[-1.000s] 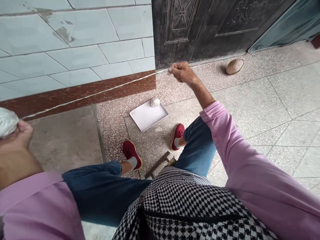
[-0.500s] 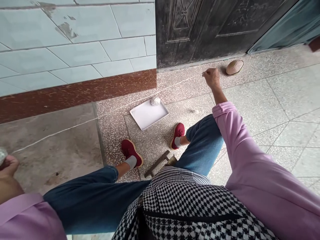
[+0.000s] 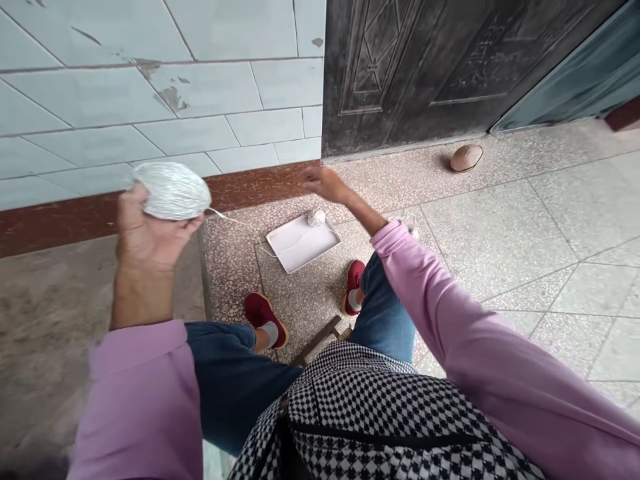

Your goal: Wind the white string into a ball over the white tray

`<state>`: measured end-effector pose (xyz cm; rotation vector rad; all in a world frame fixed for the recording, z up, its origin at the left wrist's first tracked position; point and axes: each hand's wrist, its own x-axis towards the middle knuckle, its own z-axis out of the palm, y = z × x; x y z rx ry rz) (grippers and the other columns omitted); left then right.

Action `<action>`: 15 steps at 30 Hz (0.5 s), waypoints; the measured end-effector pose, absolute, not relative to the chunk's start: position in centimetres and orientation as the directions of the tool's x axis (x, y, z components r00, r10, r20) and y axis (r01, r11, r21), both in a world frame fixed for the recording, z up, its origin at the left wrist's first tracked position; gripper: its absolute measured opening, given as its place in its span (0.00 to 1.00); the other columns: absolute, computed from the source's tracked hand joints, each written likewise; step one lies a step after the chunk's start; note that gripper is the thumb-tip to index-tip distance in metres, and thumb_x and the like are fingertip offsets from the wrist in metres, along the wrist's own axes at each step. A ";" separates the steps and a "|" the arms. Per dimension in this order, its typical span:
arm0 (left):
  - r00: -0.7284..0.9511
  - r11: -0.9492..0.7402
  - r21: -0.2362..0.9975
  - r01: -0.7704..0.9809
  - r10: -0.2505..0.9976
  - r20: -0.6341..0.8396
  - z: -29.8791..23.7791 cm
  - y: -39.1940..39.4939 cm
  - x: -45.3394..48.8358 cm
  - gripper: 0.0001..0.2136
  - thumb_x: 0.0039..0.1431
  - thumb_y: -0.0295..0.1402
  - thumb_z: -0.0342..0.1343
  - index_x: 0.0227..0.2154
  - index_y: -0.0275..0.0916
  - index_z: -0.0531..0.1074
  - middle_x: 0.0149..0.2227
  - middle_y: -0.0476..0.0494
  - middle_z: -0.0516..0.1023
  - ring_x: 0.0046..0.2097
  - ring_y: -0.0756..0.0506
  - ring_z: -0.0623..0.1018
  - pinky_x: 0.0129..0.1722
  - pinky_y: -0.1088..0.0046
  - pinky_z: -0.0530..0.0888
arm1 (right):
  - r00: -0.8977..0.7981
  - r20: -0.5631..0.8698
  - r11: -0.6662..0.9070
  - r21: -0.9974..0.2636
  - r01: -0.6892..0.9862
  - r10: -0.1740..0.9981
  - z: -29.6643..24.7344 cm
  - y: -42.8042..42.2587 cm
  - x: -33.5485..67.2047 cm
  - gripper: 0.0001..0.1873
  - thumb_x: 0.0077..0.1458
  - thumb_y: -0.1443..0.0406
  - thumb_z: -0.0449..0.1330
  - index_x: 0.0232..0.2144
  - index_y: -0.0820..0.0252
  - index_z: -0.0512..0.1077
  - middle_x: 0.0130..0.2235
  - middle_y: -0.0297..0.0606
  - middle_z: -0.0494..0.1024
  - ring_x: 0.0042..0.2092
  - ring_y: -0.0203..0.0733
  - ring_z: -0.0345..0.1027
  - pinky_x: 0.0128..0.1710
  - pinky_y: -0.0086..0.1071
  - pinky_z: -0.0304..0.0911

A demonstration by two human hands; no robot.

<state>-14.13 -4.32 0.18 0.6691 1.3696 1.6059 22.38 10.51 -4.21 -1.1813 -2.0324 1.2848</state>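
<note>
My left hand [image 3: 153,233] is raised on the left, fingers wrapped round a large ball of white yarn [image 3: 175,192]. A loose strand [image 3: 225,217] leaves the ball's right side and fades from sight over the floor. My right hand [image 3: 323,183] hangs above the far side of the tray, its fingers closed and smeared by motion. It held the yarn a moment ago, but the thin strand at its fingers does not show clearly now. A smaller white yarn ball [image 3: 317,217] sits in a shallow white tray [image 3: 295,250], with a strand across the tray.
More white yarn [image 3: 411,227] lies on the floor past my right forearm. A tan rounded object [image 3: 467,158] stands near the dark door [image 3: 400,80]. A tiled wall [image 3: 210,87] rises ahead. My red shoes [image 3: 264,319] flank a wooden bar [image 3: 320,339].
My left hand has come up and inward from the far left with the yarn ball. My right hand has moved left toward it. The strand stretched between them has gone slack.
</note>
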 end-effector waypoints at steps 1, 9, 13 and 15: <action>-0.415 0.015 0.955 -0.296 0.899 -0.143 0.0 -3.8 -12.8 0.34 0.46 0.59 0.78 0.50 0.48 0.74 0.68 0.40 0.90 0.80 0.21 0.75 0.80 0.30 0.78 | -0.547 -0.081 0.157 -0.913 0.375 0.833 -4.2 9.6 20.2 0.11 0.83 0.77 0.71 0.62 0.71 0.87 0.63 0.53 0.93 0.62 0.45 0.84 0.76 0.45 0.80; -0.286 0.018 0.927 -0.376 0.949 -0.134 -0.5 -2.5 -8.2 0.36 0.55 0.61 0.79 0.56 0.44 0.75 0.70 0.31 0.89 0.77 0.23 0.78 0.67 0.44 0.86 | -0.688 -0.075 -0.122 -0.992 -0.019 0.722 -4.7 4.4 12.3 0.07 0.82 0.76 0.71 0.54 0.62 0.80 0.46 0.40 0.92 0.51 0.40 0.88 0.58 0.31 0.84; -0.285 0.030 0.927 -0.373 0.947 -0.145 -1.2 -2.3 -8.7 0.37 0.57 0.65 0.78 0.57 0.45 0.74 0.69 0.33 0.89 0.74 0.26 0.80 0.65 0.46 0.86 | -0.718 -0.087 -0.061 -0.996 0.063 0.690 -5.2 3.5 12.2 0.03 0.90 0.69 0.63 0.55 0.62 0.77 0.34 0.27 0.79 0.33 0.34 0.70 0.37 0.25 0.69; -0.305 0.031 0.928 -0.372 0.940 -0.154 -1.6 -2.2 -8.9 0.37 0.57 0.65 0.78 0.56 0.45 0.74 0.68 0.34 0.89 0.73 0.27 0.81 0.62 0.49 0.86 | -0.740 -0.065 0.029 -0.993 0.114 0.670 -4.9 2.8 12.2 0.09 0.91 0.67 0.61 0.51 0.60 0.78 0.32 0.25 0.73 0.31 0.35 0.62 0.34 0.27 0.61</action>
